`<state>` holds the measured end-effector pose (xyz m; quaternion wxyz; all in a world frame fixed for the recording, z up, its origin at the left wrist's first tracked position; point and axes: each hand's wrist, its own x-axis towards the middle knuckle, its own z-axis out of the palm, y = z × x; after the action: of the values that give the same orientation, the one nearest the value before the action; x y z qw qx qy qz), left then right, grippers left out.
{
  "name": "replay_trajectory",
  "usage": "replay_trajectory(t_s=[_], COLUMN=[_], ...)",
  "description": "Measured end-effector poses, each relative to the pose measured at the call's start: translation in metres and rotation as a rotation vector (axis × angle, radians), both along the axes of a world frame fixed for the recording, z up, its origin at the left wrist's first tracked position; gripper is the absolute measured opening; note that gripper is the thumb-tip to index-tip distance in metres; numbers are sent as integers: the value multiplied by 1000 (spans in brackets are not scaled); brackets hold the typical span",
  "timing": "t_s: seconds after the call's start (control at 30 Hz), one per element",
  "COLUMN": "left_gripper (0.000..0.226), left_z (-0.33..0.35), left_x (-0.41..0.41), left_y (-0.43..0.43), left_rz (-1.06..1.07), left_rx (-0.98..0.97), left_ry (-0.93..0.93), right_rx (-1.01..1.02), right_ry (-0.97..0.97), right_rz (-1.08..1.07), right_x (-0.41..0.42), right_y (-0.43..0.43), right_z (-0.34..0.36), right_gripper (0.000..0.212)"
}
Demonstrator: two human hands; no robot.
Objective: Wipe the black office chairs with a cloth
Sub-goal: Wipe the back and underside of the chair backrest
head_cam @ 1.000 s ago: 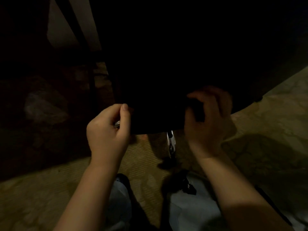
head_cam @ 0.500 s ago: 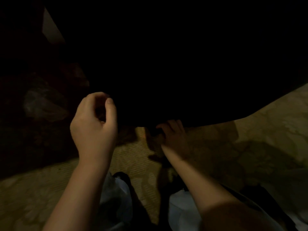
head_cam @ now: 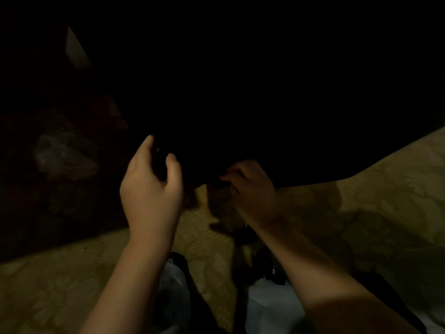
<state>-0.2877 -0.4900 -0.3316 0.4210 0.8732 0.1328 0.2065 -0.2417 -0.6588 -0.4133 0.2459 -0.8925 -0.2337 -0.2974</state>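
Black office chair [head_cam: 265, 104] fills upper frame, seat hanging over patterned carpet [head_cam: 373, 213]. Left hand [head_cam: 151, 189] curled round seat's dark near-left edge. Right hand [head_cam: 252, 189] curled beneath near edge, in shadow; cannot tell what it holds. Hands apart. Cloth not discernible. Judgement: chair heavy, frame stiff, padding soft; may swivel or roll, so steady by seat rim while wiping.

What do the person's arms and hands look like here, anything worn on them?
The left hand and right hand wear no gloves. Both forearms are bare to the frame edge, with no sleeves showing. No watch or ring shows in the dim light.
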Motion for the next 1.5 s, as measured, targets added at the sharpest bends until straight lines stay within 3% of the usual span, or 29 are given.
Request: replay_trajectory(t_s=[0.13,0.27,0.43,0.53,0.6,0.77,0.93,1.03,1.2,1.4,1.5], left_gripper=[65,66,74,80,81,80,91,88,91,86,82], left_z=[-6,-6,-8,-11,-11,-16,-18,-19,-22,-21,-20], left_x=[1,3,9,12,12,12,11,11,14,13,11], left_y=[-3,-3,2,10,12,-1,-13,-14,-13,-14,-16], left_rz=[-75,-127,-173,-223,-232,-250,-312,-333,-332,-299,-287], left_rx=[29,68,-26,-59,-65,-123,-192,-188,-120,-143,-175], left_ry=[53,87,111,136,161,200,239,247,242,236,241], right_rx=[-247,-168,149,232,242,70,-198,-254,-66,281,278], right_ry=[144,240,-48,-241,-261,26,283,353,191,-289,-263], right_rz=[9,-19,-122,-226,-273,-223,-60,-87,-62,-215,-215], right_x=[-6,-8,-6,-13,-17,-13,-13,-16,-9,-6,-7], right_y=[-10,-8,-8,-30,-45,-45,-28,-31,-19,-13,-13], right_z=[-50,-43,53,95,94,32,-30,-45,-13,90,91], right_gripper=[27,27,19,17,21,21,38,40,29,14,16])
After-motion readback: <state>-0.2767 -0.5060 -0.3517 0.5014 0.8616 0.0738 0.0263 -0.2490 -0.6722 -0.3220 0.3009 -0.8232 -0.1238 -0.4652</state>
